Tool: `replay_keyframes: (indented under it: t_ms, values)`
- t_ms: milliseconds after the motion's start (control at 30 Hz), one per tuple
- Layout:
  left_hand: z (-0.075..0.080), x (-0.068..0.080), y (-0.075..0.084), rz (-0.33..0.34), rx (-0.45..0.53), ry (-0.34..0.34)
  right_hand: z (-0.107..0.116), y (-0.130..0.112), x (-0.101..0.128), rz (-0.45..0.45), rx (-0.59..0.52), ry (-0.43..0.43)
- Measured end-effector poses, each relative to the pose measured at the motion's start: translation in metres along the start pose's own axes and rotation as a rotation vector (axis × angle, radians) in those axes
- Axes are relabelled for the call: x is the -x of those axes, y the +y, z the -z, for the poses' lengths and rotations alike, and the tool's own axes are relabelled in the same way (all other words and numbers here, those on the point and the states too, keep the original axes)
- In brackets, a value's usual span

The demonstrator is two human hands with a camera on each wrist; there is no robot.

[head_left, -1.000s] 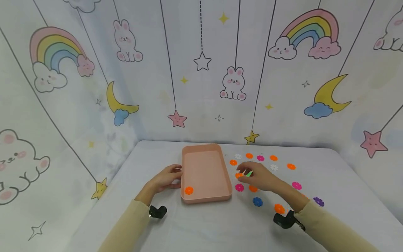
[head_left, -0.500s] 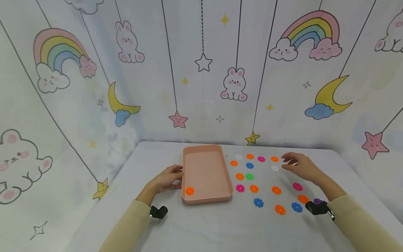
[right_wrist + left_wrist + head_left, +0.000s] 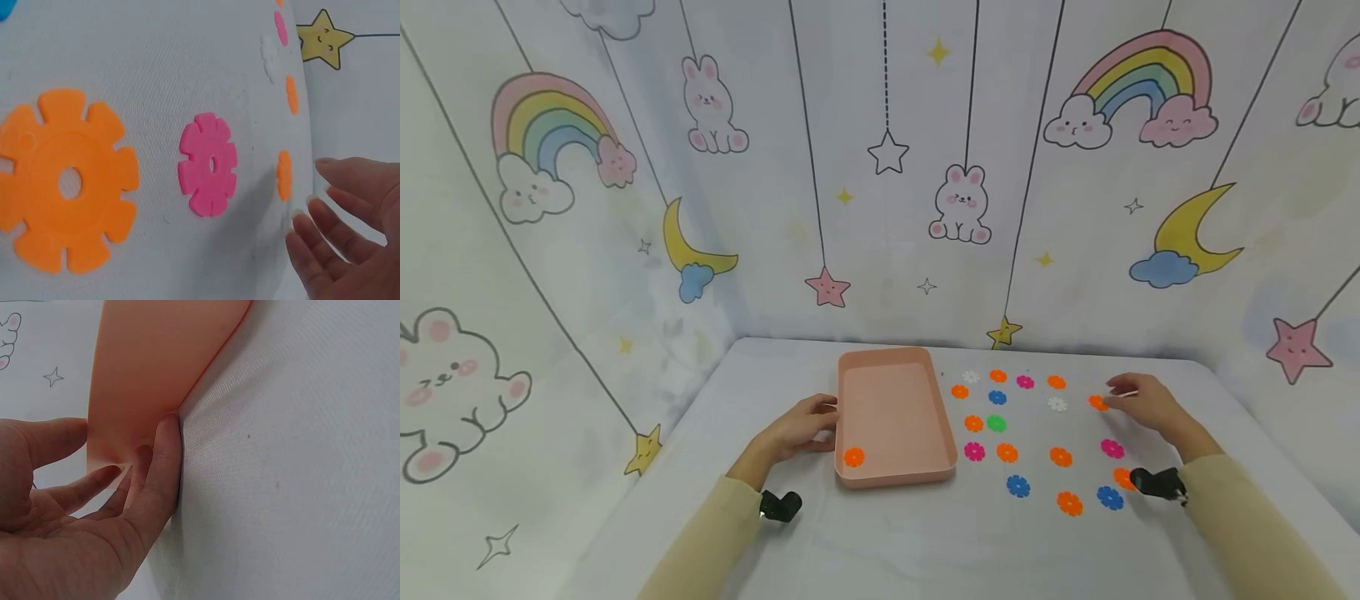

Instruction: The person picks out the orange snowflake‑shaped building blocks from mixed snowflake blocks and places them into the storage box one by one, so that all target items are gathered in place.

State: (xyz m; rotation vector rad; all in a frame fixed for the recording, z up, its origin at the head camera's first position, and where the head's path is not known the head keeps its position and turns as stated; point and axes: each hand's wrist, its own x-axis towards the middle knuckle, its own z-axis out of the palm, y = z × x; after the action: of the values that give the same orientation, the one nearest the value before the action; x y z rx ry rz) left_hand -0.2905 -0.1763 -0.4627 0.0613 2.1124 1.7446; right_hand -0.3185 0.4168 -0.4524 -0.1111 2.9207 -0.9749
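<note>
A shallow pink tray (image 3: 895, 400) lies on the white table with one orange flower-shaped disc (image 3: 853, 457) in its near left corner. My left hand (image 3: 805, 427) rests against the tray's left side. In the left wrist view, its fingers (image 3: 165, 450) touch the tray's outer wall and the thumb is at the rim. At the far right, my right hand (image 3: 1146, 404) hovers by an orange disc (image 3: 1097, 403), fingers spread and slightly bent. The right wrist view shows a gap between those fingers and the orange disc (image 3: 284, 175), with nothing held.
Several notched flower discs lie scattered right of the tray, among them green (image 3: 996, 423), blue (image 3: 1018, 486), pink (image 3: 1112, 449) and white (image 3: 1057, 404) ones. A printed cloth backdrop (image 3: 887, 250) rises behind the table.
My right hand went from beside the green disc near the tray to the far right, by an orange disc. The left hand has stayed against the tray.
</note>
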Motion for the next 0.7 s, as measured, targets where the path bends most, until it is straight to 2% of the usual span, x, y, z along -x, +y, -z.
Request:
replay_keyframes:
  t_ms: [233,700]
  values:
    - [0.0,-0.001,0.0,0.002,0.006,-0.005,-0.003,0.012,-0.006,-0.055,-0.044,-0.083]
    - [0.001,0.0,0.002,0.008,-0.008,-0.004,-0.009,0.014,-0.016,-0.075,-0.005,-0.086]
